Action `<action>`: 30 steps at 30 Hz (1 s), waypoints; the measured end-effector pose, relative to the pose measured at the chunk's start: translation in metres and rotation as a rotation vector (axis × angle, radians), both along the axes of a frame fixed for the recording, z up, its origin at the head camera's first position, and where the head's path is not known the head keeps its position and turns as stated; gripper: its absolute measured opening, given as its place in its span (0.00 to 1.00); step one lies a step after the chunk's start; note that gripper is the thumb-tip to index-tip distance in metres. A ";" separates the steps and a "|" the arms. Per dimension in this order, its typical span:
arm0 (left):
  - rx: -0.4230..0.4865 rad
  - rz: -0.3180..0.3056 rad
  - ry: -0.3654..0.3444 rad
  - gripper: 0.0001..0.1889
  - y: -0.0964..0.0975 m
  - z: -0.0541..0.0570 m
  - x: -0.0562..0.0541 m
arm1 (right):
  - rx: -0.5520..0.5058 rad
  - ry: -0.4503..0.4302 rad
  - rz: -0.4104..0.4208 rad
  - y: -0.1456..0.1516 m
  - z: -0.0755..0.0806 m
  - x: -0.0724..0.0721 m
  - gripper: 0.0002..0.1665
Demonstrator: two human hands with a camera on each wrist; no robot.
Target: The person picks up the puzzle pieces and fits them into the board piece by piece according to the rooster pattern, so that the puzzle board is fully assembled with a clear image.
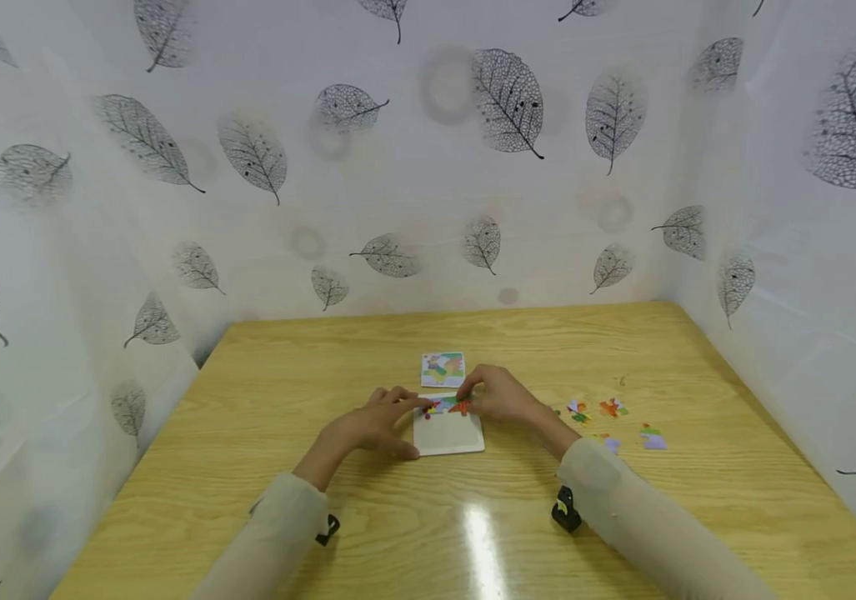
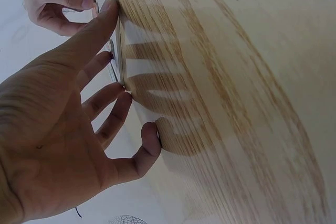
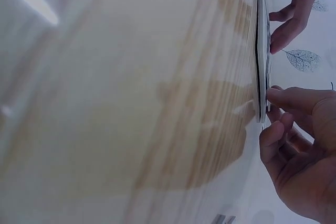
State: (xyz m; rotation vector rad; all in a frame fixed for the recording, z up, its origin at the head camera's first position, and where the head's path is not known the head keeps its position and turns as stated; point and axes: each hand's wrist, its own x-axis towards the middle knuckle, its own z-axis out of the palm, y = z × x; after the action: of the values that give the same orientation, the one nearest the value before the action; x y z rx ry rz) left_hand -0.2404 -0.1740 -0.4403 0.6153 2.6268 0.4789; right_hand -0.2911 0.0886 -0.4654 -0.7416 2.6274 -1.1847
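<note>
A white puzzle tray (image 1: 448, 437) lies on the table, with joined colourful puzzle pieces (image 1: 443, 406) along its far side. At the tray's left side is my left hand (image 1: 371, 427), fingers spread. Its index fingertip touches the pieces and its thumb rests at the near left corner; in the left wrist view the other fingers (image 2: 107, 124) reach along the tray's edge. My right hand (image 1: 501, 392) pinches a red-orange puzzle piece (image 1: 461, 407) at the far right corner. The right wrist view shows the right thumb (image 3: 278, 97) low over the tray's edge; the fingers partly hide the piece.
Just beyond the tray lies a square picture card (image 1: 443, 369). Several loose puzzle pieces (image 1: 653, 437) are scattered to the right, some near the right forearm. Leaf-patterned white curtains (image 1: 412, 208) enclose the wooden table (image 1: 307, 358) at the back and sides.
</note>
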 end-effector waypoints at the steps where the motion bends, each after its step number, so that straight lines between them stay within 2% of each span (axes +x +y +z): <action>1: -0.002 -0.002 0.001 0.43 0.000 0.001 0.000 | 0.003 -0.001 0.000 0.000 0.000 0.000 0.09; 5: -0.015 -0.002 0.000 0.44 0.000 0.000 -0.001 | 0.016 -0.002 0.009 0.000 0.000 -0.001 0.08; 9: -0.015 0.006 0.000 0.44 -0.001 -0.006 -0.005 | 0.024 -0.006 0.019 0.000 0.001 -0.001 0.08; 18: -0.012 0.007 -0.009 0.42 0.002 0.006 0.002 | 0.040 -0.018 0.022 0.001 0.002 0.000 0.09; 23: -0.014 0.014 -0.008 0.42 0.003 0.006 0.001 | 0.053 -0.045 0.027 0.006 0.006 0.001 0.11; 30: 0.001 0.023 -0.012 0.42 0.002 0.007 0.002 | -0.015 -0.082 0.072 0.027 0.009 0.003 0.16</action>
State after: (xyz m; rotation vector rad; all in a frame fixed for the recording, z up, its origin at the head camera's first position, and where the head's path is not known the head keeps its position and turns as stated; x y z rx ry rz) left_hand -0.2386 -0.1717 -0.4336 0.5811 2.6257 0.4897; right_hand -0.2885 0.1157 -0.4562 -0.7672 2.5066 -1.1899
